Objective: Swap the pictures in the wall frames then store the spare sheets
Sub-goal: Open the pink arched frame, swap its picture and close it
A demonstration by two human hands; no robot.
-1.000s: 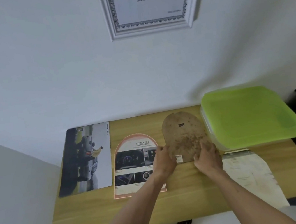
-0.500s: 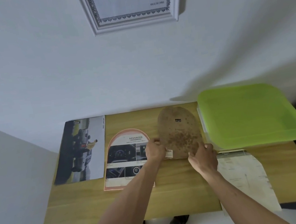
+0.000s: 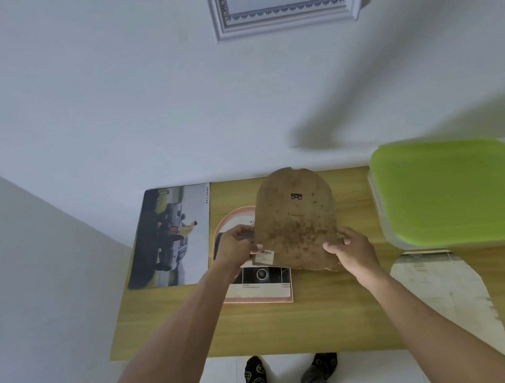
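Brown arched backing board (image 3: 295, 221): raised off the wooden bench (image 3: 325, 316), tilted, near centre. Left hand (image 3: 236, 251) pinching its 8 o'clock edge; right hand (image 3: 350, 247) gripping its 5 o'clock corner. Arched printed sheet (image 3: 259, 290): flat on bench, partly under board. Car poster (image 3: 172, 237): flat, at 9 o'clock. Pale arched sheet (image 3: 448, 297): at 4 o'clock. Green-lidded box (image 3: 457, 193): at 3 o'clock. White wall frame (image 3: 285, 10): at 12 o'clock.
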